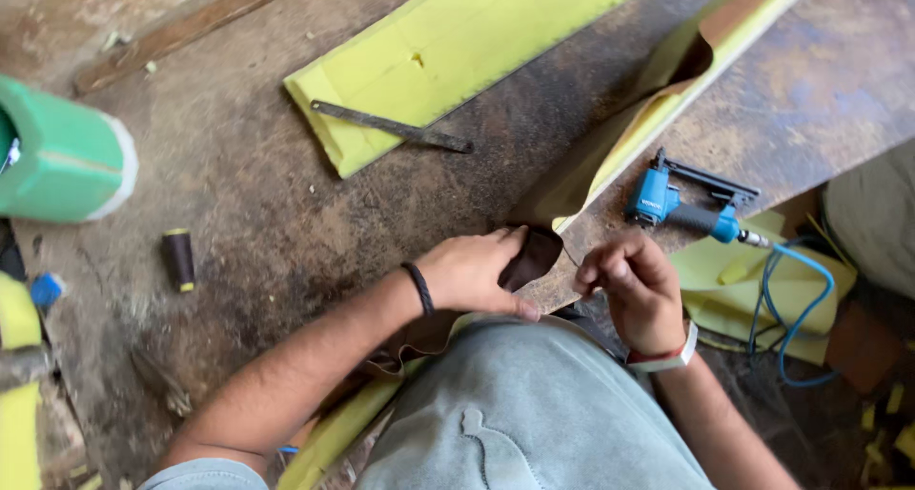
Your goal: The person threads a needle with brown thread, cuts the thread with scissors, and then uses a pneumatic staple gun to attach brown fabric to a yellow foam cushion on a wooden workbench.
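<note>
My left hand (474,273) presses down on a dark brown leather piece (530,255) at the near edge of the worn wooden workbench (257,204). A black band circles that wrist. My right hand (637,285) is beside it, fingers pinched together as if on a thin thread or needle, too small to make out. The leather runs up along a long yellow foam strip (658,109). My knee in grey trousers is just below both hands.
A blue pneumatic stapler (681,204) with a blue hose (796,309) lies right of my hands. A wider yellow foam slab (448,47) carries a dark metal ruler (391,126). A thread spool (178,258) and a green roll (67,156) sit left.
</note>
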The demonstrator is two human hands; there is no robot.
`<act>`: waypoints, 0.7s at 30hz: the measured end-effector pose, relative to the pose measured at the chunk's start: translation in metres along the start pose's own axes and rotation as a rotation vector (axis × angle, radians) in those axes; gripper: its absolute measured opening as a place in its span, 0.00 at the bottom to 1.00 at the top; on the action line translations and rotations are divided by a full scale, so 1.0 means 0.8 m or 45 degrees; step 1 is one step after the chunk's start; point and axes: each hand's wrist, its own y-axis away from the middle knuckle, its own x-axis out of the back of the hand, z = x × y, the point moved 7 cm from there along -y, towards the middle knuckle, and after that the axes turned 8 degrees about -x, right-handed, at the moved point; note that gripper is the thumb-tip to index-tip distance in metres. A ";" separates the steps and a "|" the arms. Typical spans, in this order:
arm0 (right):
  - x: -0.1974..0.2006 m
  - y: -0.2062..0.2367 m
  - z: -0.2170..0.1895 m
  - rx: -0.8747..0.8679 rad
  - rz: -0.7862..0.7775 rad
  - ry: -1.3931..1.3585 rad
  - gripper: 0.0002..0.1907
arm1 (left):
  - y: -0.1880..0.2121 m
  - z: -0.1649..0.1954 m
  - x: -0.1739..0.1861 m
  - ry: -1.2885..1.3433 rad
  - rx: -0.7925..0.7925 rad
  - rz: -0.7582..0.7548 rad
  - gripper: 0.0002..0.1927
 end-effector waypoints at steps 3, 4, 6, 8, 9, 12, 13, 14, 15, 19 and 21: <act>0.012 -0.006 0.009 -0.176 0.269 0.190 0.06 | -0.011 -0.027 0.013 0.279 -0.285 0.220 0.35; 0.014 -0.007 0.006 -0.256 0.377 0.403 0.08 | -0.016 -0.035 0.021 0.400 -0.386 0.370 0.29; 0.005 -0.015 -0.006 -0.358 0.463 0.810 0.18 | -0.030 -0.059 0.022 0.494 -0.322 0.563 0.28; -0.020 -0.028 -0.012 -0.402 0.409 1.199 0.27 | -0.040 -0.073 0.015 0.539 -0.277 0.645 0.26; -0.031 -0.032 -0.020 -0.355 0.388 1.348 0.20 | -0.047 -0.074 0.009 0.535 -0.274 0.633 0.25; -0.051 -0.037 -0.042 -0.214 0.345 1.676 0.08 | -0.051 -0.068 -0.005 0.647 -0.381 0.713 0.23; -0.052 -0.036 -0.049 -0.160 0.358 1.703 0.08 | -0.048 -0.065 -0.007 0.700 -0.437 0.760 0.23; -0.051 -0.035 -0.055 -0.103 0.370 1.732 0.08 | -0.046 -0.066 -0.012 0.793 -0.425 0.780 0.21; -0.049 -0.035 -0.059 -0.044 0.358 1.569 0.07 | -0.045 -0.067 -0.017 0.887 -0.411 0.800 0.20; -0.036 -0.036 -0.057 0.053 0.288 0.869 0.07 | -0.043 -0.070 -0.025 1.027 -0.348 0.844 0.17; -0.031 -0.038 -0.052 0.040 0.288 0.546 0.07 | -0.044 -0.070 -0.024 1.001 -0.315 0.868 0.17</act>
